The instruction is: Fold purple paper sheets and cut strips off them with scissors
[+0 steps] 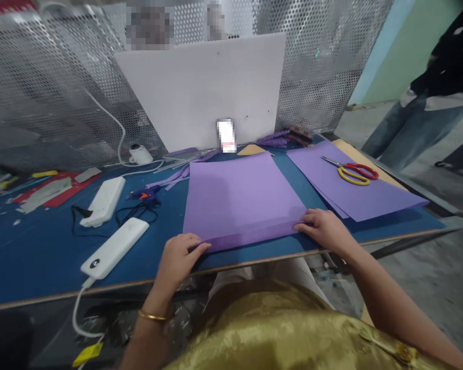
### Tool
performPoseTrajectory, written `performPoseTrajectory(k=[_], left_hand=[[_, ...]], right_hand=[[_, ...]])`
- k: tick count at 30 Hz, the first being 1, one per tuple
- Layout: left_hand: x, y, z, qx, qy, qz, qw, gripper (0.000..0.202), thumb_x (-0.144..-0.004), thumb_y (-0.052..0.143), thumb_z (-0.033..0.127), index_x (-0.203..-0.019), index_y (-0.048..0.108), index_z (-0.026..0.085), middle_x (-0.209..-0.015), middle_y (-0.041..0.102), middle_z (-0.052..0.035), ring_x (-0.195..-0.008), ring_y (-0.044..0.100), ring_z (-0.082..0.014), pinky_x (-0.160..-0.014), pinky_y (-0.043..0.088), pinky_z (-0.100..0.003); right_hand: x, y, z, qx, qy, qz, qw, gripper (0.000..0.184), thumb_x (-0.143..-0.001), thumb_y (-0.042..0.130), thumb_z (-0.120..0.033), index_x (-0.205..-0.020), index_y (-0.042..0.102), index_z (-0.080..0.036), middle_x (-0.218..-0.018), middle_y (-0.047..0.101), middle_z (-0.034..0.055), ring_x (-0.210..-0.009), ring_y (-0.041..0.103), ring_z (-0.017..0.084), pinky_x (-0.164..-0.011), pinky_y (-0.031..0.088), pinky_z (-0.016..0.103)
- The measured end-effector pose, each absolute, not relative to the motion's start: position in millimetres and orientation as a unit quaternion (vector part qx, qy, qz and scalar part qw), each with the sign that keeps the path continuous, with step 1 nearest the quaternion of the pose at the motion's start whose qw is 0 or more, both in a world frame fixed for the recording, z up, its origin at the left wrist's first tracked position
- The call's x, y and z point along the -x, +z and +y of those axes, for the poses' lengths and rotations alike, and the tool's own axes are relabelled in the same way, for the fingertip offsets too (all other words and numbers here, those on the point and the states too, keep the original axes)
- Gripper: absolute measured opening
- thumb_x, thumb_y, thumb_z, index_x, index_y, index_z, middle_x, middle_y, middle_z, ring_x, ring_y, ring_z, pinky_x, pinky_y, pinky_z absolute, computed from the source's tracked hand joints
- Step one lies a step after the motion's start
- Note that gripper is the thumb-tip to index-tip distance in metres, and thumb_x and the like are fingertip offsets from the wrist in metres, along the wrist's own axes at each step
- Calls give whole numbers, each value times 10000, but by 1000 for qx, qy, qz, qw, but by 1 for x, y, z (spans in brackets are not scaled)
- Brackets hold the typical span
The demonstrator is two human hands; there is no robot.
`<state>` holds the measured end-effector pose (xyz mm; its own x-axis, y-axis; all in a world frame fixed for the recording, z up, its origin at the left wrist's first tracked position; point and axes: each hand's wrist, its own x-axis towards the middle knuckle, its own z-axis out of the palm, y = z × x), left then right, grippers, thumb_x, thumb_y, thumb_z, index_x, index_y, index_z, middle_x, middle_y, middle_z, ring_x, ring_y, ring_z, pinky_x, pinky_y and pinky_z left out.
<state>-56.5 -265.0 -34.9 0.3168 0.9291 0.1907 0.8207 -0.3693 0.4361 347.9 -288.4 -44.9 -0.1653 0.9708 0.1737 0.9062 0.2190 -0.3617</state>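
A large sheet of purple paper [239, 195] lies on the blue table in front of me. Its near edge is turned up in a narrow folded strip. My left hand [180, 257] pinches the near left corner of that strip between thumb and fingers. At the near right corner, my right hand [324, 228] grips the same fold, fingers closed on the edge. More purple sheets [370, 200] lie to the right, and scissors [355, 171] with one red and one yellow handle rest on them.
White power strips [116, 249], a blue glue gun [144, 194] and dark cords lie left. Behind the sheet, a lit phone [227, 135] leans against a white board [212, 92]. Purple paper strips [177, 172] lie near it. A person in jeans [393, 126] stands at far right.
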Motion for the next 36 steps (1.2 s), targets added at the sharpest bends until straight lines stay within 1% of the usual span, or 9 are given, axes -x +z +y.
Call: performPoseTrajectory(k=[5,13,16,19,23,25,28,31,36], left_hand=[[54,-39,-259,-774,187,598,95,310,-845,663,496,-697,713,229,-817,741,-16,-817,625,-219,-786,410,-368],[55,-37,-257,-759,173,621,91,298,-789,731,480,-659,671,219,-805,705,-11,-801,601,-214,-780,402,-361],[61,-37,-253,-753,172,623,121,293,-777,738,477,-656,669,219,-824,701,-11,-808,605,-212,-792,410,-361],[70,-40,-252,-741,176,635,130,281,-754,748,487,-673,685,225,-878,707,-19,-841,612,-222,-812,419,-368],[82,-48,-257,-721,193,661,74,343,-747,728,567,-671,697,235,-916,712,-40,-851,608,-244,-814,420,-387],[86,-52,-262,-717,203,666,45,410,-767,688,618,-622,669,235,-914,712,-51,-850,605,-252,-799,417,-391],[90,-56,-267,-714,215,666,20,515,-798,629,665,-525,575,232,-897,707,-60,-839,597,-255,-771,413,-386],[91,-58,-269,-713,220,665,17,536,-814,607,665,-504,534,234,-887,701,-59,-828,587,-252,-764,412,-383],[90,-59,-268,-712,211,669,20,515,-807,618,635,-502,501,236,-892,699,-57,-832,576,-256,-755,408,-379]], right_hand=[[-343,-42,-283,674,75,-722,135,356,-903,620,-462,-649,679,-220,-768,679,19,-774,638,189,-655,370,296],[-342,-45,-282,673,43,-732,96,354,-893,654,-478,-663,657,-209,-770,663,25,-798,629,210,-665,343,317],[-342,-46,-284,677,27,-728,106,380,-890,662,-506,-649,648,-212,-754,650,23,-770,613,207,-653,327,322],[-346,-51,-288,689,14,-713,129,479,-886,627,-614,-622,628,-214,-719,622,25,-737,593,207,-631,315,322],[-354,-61,-295,707,1,-683,185,662,-850,484,-816,-603,609,-215,-703,603,42,-723,581,219,-622,337,329],[-354,-65,-299,720,0,-662,208,722,-824,417,-876,-582,578,-216,-706,604,46,-694,569,215,-613,347,333],[-351,-68,-304,732,0,-641,232,748,-833,348,-892,-614,585,-217,-745,626,54,-702,572,218,-619,365,339],[-347,-69,-306,737,-7,-633,236,750,-857,308,-879,-647,591,-217,-750,619,59,-712,575,226,-621,368,346],[-347,-74,-304,741,-28,-627,241,708,-883,314,-849,-582,484,-230,-698,561,53,-699,555,225,-612,347,344]])
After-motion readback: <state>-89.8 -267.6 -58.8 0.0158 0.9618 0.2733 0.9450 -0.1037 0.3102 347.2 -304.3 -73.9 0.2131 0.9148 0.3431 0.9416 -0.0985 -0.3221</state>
